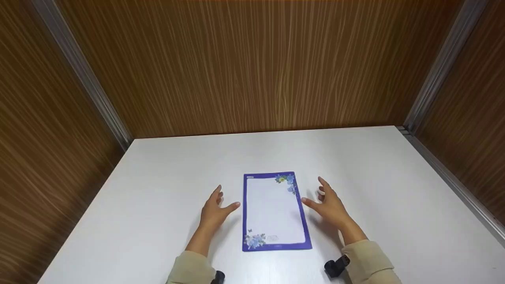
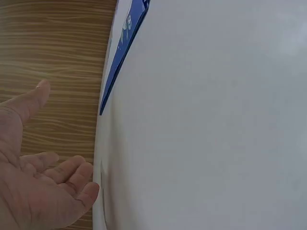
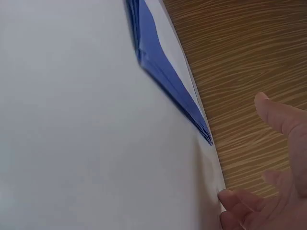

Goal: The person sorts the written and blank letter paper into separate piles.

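A flat rectangular sheet or folded cloth (image 1: 274, 213) with a white middle, a blue-purple border and printed blue flowers in two corners lies on the white table. Its layered blue edge (image 3: 175, 88) shows in the right wrist view, and part of its border (image 2: 125, 43) in the left wrist view. My left hand (image 1: 213, 211) is held just left of it, thumb spread from the fingers, holding nothing. On the other side my right hand (image 1: 331, 207) is likewise spread, its thumb near the right border. Whether that thumb touches the border I cannot tell.
The white table (image 1: 165, 173) ends at a brown wood-grain wall (image 1: 268, 67) at the back, with matching panels at both sides. Metal posts (image 1: 83, 75) stand in the corners. Small black devices (image 1: 336, 266) are at both wrists.
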